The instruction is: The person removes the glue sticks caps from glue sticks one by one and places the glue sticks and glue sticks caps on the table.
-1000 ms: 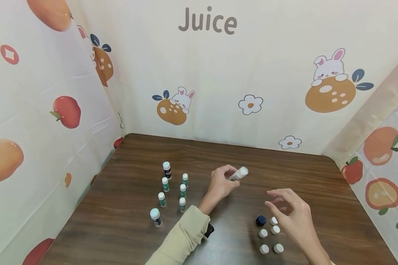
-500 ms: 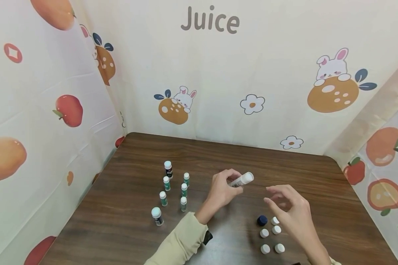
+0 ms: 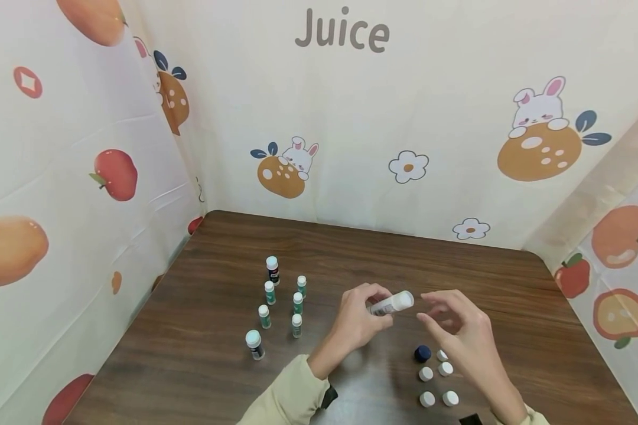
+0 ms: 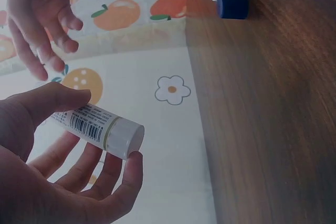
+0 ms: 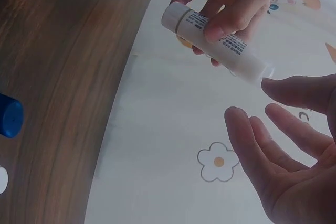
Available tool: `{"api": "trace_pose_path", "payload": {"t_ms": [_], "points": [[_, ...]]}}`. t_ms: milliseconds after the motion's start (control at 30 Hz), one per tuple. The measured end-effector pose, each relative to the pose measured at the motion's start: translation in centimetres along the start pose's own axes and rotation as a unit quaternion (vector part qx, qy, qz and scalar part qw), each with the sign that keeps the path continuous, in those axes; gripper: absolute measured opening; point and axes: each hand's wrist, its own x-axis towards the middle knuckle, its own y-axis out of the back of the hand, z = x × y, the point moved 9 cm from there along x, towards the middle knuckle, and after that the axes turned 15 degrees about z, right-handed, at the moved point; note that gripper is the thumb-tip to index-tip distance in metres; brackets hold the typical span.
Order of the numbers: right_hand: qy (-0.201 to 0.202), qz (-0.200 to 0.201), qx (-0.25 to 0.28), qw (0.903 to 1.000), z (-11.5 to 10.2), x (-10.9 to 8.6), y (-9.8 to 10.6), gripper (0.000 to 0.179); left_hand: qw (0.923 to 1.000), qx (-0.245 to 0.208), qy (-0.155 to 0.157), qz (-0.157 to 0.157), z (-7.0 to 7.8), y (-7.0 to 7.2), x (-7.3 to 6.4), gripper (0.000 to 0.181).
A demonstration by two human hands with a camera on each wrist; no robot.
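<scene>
My left hand (image 3: 357, 321) grips a white glue stick (image 3: 394, 304) above the table, tilted with its far end toward the right. In the left wrist view, a printed barcode and a smooth pale end show on the glue stick (image 4: 92, 127). Just right of it is my right hand (image 3: 465, 330), its thumb and fingers spread apart with nothing between them. From the right wrist view, the thumb tip is very near the end of the glue stick (image 5: 220, 40); whether they touch I cannot tell. Below the right hand are a dark blue cap (image 3: 422, 353) and several white caps (image 3: 427, 399).
Several small sticks with white tops stand upright in rows on the left, among them a green-labelled one (image 3: 264, 317) and a larger dark-labelled one (image 3: 254, 345). The brown wooden table (image 3: 202, 366) meets printed curtains (image 3: 351, 118) at its back and sides.
My left hand has brought the glue stick rightward and slightly down, closer to the right hand, tipping it flatter. The right hand has shifted a little toward it. The head view has turned slightly.
</scene>
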Motion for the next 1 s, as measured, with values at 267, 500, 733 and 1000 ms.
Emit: {"api": "trace_pose_path", "payload": {"t_ms": [267, 500, 733, 1000], "points": [[-0.003, -0.019, 0.012, 0.9997, -0.6, -0.1, -0.9, 0.043, 1.0, 0.002, -0.001, -0.003, 0.0, 0.2, -0.7, 0.026], [0.015, -0.039, 0.036, 0.9985, -1.4, -0.2, -2.0, 0.043, 0.9999, 0.008, 0.004, -0.007, 0.0, 0.7, -1.4, 0.025], [0.039, -0.057, 0.055, 0.9961, -2.7, -0.1, -3.0, 0.037, 0.9997, 0.023, 0.001, -0.006, -0.1, 1.3, -2.0, 0.025], [0.051, -0.072, 0.079, 0.993, -3.3, -0.3, -3.6, 0.032, 0.9993, 0.031, -0.02, 0.0, 0.1, 2.0, -2.6, 0.025]]}}
